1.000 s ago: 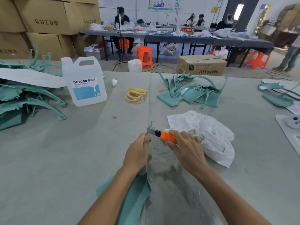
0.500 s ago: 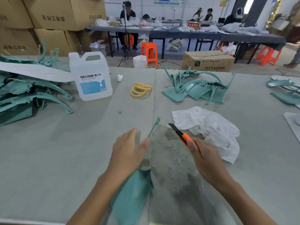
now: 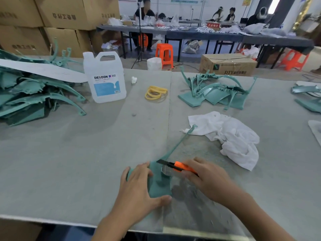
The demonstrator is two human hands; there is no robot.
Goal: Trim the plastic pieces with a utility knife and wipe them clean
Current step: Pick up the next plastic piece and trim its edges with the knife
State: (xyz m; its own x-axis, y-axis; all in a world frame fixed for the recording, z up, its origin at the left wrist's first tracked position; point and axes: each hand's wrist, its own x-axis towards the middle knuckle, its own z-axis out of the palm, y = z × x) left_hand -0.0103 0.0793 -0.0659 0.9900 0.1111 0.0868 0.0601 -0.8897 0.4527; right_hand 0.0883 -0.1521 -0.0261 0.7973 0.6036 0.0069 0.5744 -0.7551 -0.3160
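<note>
A teal plastic piece (image 3: 159, 181) lies on the grey table near the front edge, and its thin arm reaches up to the right toward the white cloth (image 3: 232, 136). My left hand (image 3: 137, 190) grips the wide end of the piece, thumb under its near edge. My right hand (image 3: 208, 180) grips an orange utility knife (image 3: 180, 166). The knife's dark blade rests at the top edge of the piece, close to my left fingertips.
A heap of teal pieces (image 3: 34, 94) fills the left side, another pile (image 3: 215, 91) sits at the back centre, more at the right edge (image 3: 307, 96). A DEXCON jug (image 3: 104, 79) and yellow rubber bands (image 3: 155, 93) stand behind. Shavings cover the worn patch (image 3: 199, 197).
The teal piece has slid toward me and my left hand now grips its wide end. My right hand has brought the knife down and left, so the blade meets the piece's top edge.
</note>
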